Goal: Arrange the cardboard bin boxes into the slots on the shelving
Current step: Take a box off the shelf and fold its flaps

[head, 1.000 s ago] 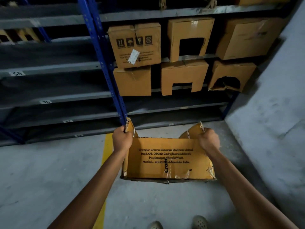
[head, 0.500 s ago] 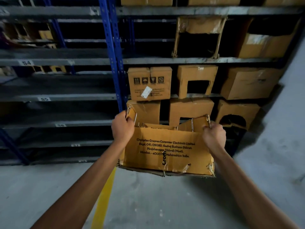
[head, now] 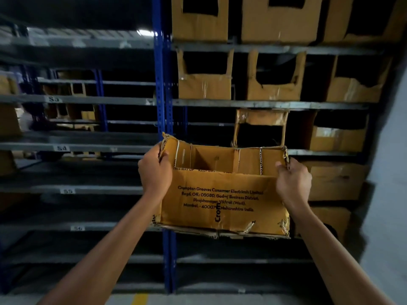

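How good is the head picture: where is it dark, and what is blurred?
Head view: dim overall, the lower shelves nearly black; the box is clearest, its print readable; the shelf labels on the left are smeared.

The yellow-brown open-topped cardboard box (head: 222, 201) carries black print on its near wall: "Crompton Greaves Consumer Electricals Limited, Regd. Off.: 05GBD, Godrej Business District, Pirojshanagar, Vikhroli (West), Mumbai - 40007… Maharashtra India" — crossed by a vertical "Crom". Inside it read "THIS WAY UP" and a vertical "Crompton". A small white label (head: 62, 148) on a grey metal shelf edge (head: 105, 148) reads "S4" — neighbouring labels are too blurred.
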